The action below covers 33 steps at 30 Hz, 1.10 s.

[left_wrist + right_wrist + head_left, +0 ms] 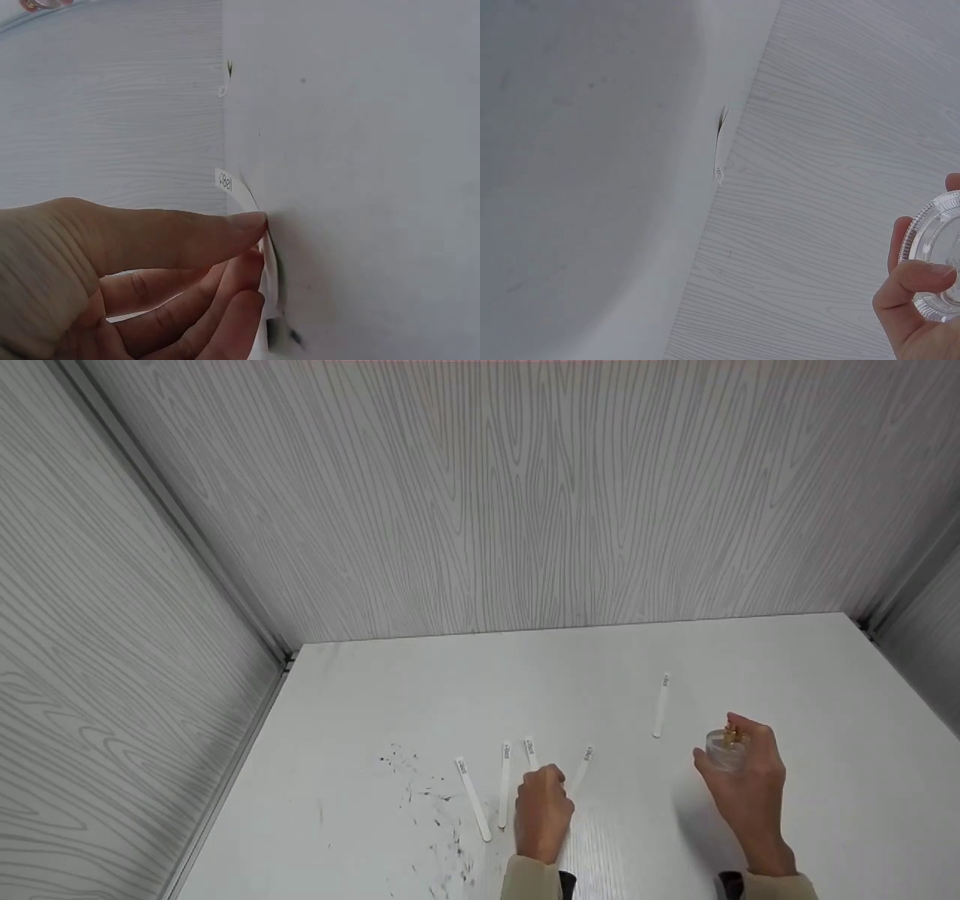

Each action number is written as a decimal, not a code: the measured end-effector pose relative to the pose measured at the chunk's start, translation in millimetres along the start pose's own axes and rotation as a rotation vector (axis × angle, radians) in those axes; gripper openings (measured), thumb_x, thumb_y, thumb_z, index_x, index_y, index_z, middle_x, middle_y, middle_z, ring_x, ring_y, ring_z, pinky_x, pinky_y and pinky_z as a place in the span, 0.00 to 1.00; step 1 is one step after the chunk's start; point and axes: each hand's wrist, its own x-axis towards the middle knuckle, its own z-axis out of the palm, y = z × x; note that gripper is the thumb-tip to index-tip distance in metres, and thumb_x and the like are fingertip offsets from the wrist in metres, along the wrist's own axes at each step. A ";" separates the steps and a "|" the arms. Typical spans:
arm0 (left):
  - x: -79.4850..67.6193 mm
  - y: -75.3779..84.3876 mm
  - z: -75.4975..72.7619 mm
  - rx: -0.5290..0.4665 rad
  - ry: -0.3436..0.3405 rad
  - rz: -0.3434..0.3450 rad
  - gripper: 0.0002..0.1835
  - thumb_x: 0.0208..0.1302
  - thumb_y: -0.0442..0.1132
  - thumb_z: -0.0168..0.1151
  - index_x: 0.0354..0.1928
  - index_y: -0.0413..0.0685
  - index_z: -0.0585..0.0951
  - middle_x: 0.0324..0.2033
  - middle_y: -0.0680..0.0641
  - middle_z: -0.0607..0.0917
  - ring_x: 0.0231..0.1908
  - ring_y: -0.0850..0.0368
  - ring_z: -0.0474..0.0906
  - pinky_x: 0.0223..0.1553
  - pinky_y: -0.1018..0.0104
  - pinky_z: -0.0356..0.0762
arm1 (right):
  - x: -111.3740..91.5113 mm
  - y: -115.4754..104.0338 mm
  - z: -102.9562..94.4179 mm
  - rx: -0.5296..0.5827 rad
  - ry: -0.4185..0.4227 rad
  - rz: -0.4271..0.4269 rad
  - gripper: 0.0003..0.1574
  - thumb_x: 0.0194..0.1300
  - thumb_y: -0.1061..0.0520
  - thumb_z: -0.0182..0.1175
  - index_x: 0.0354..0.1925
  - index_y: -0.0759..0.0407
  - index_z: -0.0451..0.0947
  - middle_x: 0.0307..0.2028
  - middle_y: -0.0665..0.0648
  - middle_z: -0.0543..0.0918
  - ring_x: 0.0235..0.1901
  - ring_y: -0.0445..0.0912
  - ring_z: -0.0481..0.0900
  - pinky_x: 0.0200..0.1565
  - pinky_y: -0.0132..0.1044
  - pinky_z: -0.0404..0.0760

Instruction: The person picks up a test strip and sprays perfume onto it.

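Note:
My left hand is low over the white table. In the left wrist view its thumb and fingers pinch a white paper test strip, bent, with printed lettering at its end. In the head view, other strips lie around that hand: two strips to its left and one strip to its right. My right hand holds a round clear glass perfume bottle with a gold top, up off the table. The right wrist view shows the bottle's ribbed edge between thumb and fingers.
Another strip lies farther back on the table, left of the right hand. Dark specks and smudges mark the tabletop at the left. Wood-grain panels stand at the back and both sides.

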 end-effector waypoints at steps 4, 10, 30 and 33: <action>2.5 -3.0 -0.7 -0.072 -0.015 -0.002 0.12 0.53 0.16 0.57 0.36 0.31 0.85 0.25 0.42 0.86 0.25 0.53 0.83 0.24 0.63 0.81 | -0.3 0.2 -0.4 -0.004 -0.004 0.013 0.40 0.41 0.83 0.70 0.55 0.75 0.71 0.48 0.72 0.79 0.47 0.59 0.78 0.47 0.19 0.64; 5.6 -6.1 -2.1 -0.163 -0.092 -0.036 0.15 0.47 0.14 0.61 0.38 0.31 0.85 0.23 0.47 0.82 0.22 0.59 0.75 0.19 0.69 0.74 | -1.5 1.4 -0.8 -0.011 -0.005 0.019 0.40 0.41 0.82 0.70 0.55 0.75 0.71 0.48 0.72 0.79 0.47 0.58 0.78 0.46 0.19 0.64; 15.8 -5.9 3.9 -0.555 -0.230 -0.009 0.10 0.66 0.24 0.61 0.48 0.27 0.83 0.32 0.48 0.84 0.31 0.59 0.84 0.34 0.68 0.83 | -2.0 4.3 2.0 -0.003 0.031 -0.032 0.39 0.40 0.82 0.70 0.54 0.75 0.71 0.46 0.72 0.80 0.47 0.39 0.73 0.47 0.18 0.64; 16.2 -3.2 5.1 -0.729 -0.330 -0.095 0.13 0.70 0.25 0.57 0.54 0.25 0.79 0.32 0.44 0.86 0.31 0.50 0.88 0.33 0.65 0.86 | -1.6 4.6 2.4 -0.005 0.027 -0.040 0.39 0.40 0.82 0.70 0.54 0.75 0.71 0.47 0.72 0.79 0.47 0.44 0.74 0.48 0.18 0.64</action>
